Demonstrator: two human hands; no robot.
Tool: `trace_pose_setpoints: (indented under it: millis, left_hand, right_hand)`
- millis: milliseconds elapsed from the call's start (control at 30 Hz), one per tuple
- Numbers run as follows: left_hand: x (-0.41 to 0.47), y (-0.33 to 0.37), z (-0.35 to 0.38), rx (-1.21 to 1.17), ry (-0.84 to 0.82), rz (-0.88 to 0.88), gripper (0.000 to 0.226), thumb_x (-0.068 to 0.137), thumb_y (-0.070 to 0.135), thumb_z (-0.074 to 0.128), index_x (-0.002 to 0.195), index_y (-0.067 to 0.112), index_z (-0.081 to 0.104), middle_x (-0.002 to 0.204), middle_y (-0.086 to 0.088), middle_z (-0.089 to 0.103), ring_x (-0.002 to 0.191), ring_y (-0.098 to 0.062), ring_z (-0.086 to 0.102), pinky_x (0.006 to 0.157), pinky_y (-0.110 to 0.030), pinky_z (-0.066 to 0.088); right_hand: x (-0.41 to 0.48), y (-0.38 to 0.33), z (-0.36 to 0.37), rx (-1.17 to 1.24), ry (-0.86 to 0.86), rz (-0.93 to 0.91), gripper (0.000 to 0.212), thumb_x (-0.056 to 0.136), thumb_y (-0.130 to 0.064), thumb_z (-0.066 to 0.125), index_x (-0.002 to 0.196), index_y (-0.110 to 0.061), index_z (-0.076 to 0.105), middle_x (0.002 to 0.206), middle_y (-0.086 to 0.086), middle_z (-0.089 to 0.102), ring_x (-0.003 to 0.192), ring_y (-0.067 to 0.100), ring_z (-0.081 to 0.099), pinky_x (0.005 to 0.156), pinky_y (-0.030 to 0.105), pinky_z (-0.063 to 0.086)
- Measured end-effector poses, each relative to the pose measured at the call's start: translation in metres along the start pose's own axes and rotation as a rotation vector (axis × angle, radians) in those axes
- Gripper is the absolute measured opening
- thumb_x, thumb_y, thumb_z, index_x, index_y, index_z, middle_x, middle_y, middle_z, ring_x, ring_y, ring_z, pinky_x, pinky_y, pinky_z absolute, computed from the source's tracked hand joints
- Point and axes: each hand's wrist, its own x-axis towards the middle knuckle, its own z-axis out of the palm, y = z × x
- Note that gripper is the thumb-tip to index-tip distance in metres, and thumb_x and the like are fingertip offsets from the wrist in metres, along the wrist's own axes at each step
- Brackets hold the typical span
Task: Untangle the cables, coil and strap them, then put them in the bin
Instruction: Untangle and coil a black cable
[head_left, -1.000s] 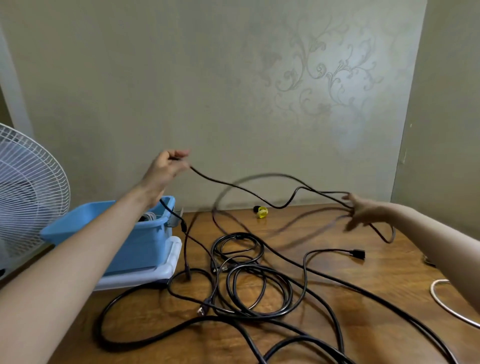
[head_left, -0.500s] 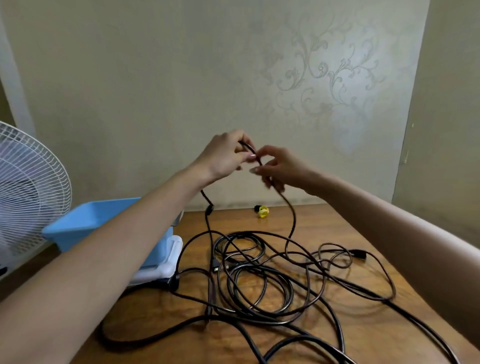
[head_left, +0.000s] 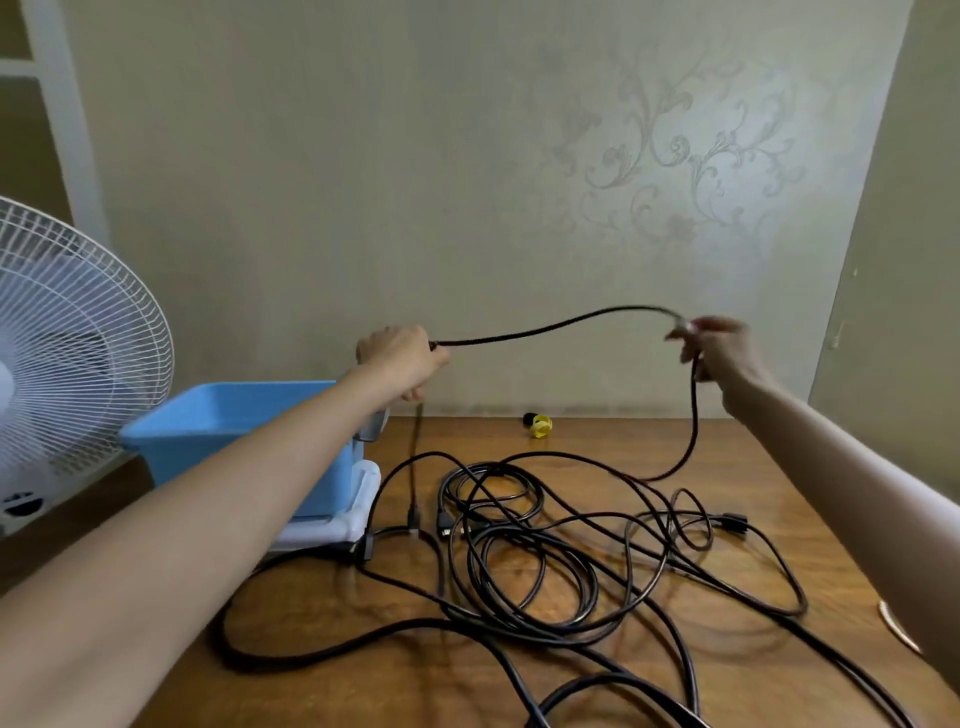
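Whereas they touched before, left hand (head_left: 401, 358) and right hand (head_left: 723, 349) now grip the cable (head_left: 545, 328) well apart.

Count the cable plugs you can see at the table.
4. A plug beside the white tray; a hanging plug and a neighbouring plug just right of it; a fourth plug at the tangle's right edge. Others may be hidden among the cables.
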Motion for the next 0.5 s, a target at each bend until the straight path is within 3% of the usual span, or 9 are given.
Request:
trace_pose_setpoints:
  millis: [67, 133, 200, 233, 333, 400, 467, 500]
  left_hand:
    - [0.001, -0.002, -0.002, -0.442, -0.048, 0.034, 0.019, 0.092, 0.020, 0.053, 0.083, 0.008, 0.064, 0.084, -0.012, 0.071, 0.072, -0.020, 0.068, 0.069, -0.027, 0.057]
    - [-0.003, 0.003, -0.005, -0.734, -0.076, 0.110, 0.012, 0.090, 0.001, 0.054, 0.092, 0.006, 0.064, 0.093, -0.012, 0.067, 0.084, -0.017, 0.063, 0.071, -0.020, 0.055]
    - [-0.011, 0.014, -0.006, -0.971, -0.186, 0.162, 0.031, 0.087, -0.013, 0.039, 0.099, 0.002, 0.063, 0.098, -0.011, 0.065, 0.098, -0.018, 0.061, 0.083, -0.026, 0.054]
    - [-0.014, 0.019, -0.006, -1.094, -0.266, 0.177, 0.036, 0.084, -0.013, 0.033, 0.099, 0.000, 0.063, 0.099, -0.012, 0.065, 0.102, -0.020, 0.061, 0.089, -0.032, 0.054]
    - [-0.020, 0.028, -0.009, -1.286, -0.458, 0.210, 0.031, 0.089, 0.002, 0.033, 0.098, -0.003, 0.062, 0.096, -0.014, 0.065, 0.092, -0.021, 0.065, 0.091, -0.039, 0.053]
    - [-0.020, 0.032, -0.010, -1.175, -0.398, 0.238, 0.028, 0.092, 0.001, 0.036, 0.095, -0.001, 0.064, 0.090, -0.012, 0.064, 0.068, -0.011, 0.062, 0.072, -0.026, 0.056]
    - [-0.016, 0.033, -0.008, -1.079, -0.273, 0.273, 0.032, 0.089, -0.010, 0.034, 0.091, 0.002, 0.063, 0.086, -0.009, 0.063, 0.048, -0.005, 0.046, 0.046, -0.016, 0.042]
    - [-0.015, 0.031, -0.006, -1.066, -0.229, 0.284, 0.033, 0.089, -0.012, 0.033, 0.092, 0.004, 0.062, 0.084, -0.007, 0.063, 0.044, -0.004, 0.038, 0.041, -0.015, 0.033]
  right_hand:
    - [-0.008, 0.011, 0.001, -0.285, -0.280, 0.097, 0.019, 0.090, 0.002, 0.056, 0.101, -0.002, 0.071, 0.080, 0.012, 0.065, 0.053, 0.013, 0.055, 0.047, 0.022, 0.046]
    - [-0.019, 0.013, 0.010, -0.456, -0.418, -0.006, 0.044, 0.083, 0.014, 0.043, 0.102, -0.015, 0.071, 0.108, 0.010, 0.067, 0.080, 0.024, 0.063, 0.067, 0.033, 0.054]
    - [-0.034, 0.000, 0.023, -0.343, -0.402, -0.237, 0.056, 0.075, 0.012, 0.040, 0.099, -0.027, 0.071, 0.118, 0.006, 0.066, 0.106, 0.024, 0.060, 0.090, 0.037, 0.049]
    - [-0.041, -0.011, 0.029, -0.194, -0.384, -0.316, 0.054, 0.073, 0.007, 0.041, 0.096, -0.032, 0.071, 0.118, 0.004, 0.067, 0.108, 0.021, 0.058, 0.094, 0.035, 0.047]
    - [-0.051, -0.040, 0.047, 0.090, -0.373, -0.444, 0.055, 0.060, -0.008, 0.038, 0.095, -0.038, 0.068, 0.111, 0.000, 0.067, 0.094, 0.013, 0.055, 0.083, 0.029, 0.044]
    - [-0.054, -0.048, 0.055, 0.025, -0.317, -0.555, 0.052, 0.060, -0.009, 0.037, 0.092, -0.034, 0.069, 0.105, -0.003, 0.069, 0.095, 0.012, 0.054, 0.082, 0.027, 0.042]
    - [-0.052, -0.052, 0.057, 0.002, -0.241, -0.579, 0.046, 0.063, -0.009, 0.035, 0.082, -0.026, 0.073, 0.083, -0.007, 0.072, 0.074, 0.002, 0.054, 0.067, 0.020, 0.039]
    - [-0.051, -0.053, 0.057, 0.063, -0.274, -0.551, 0.043, 0.063, -0.010, 0.035, 0.078, -0.022, 0.074, 0.073, -0.004, 0.072, 0.060, 0.000, 0.051, 0.058, 0.018, 0.036]
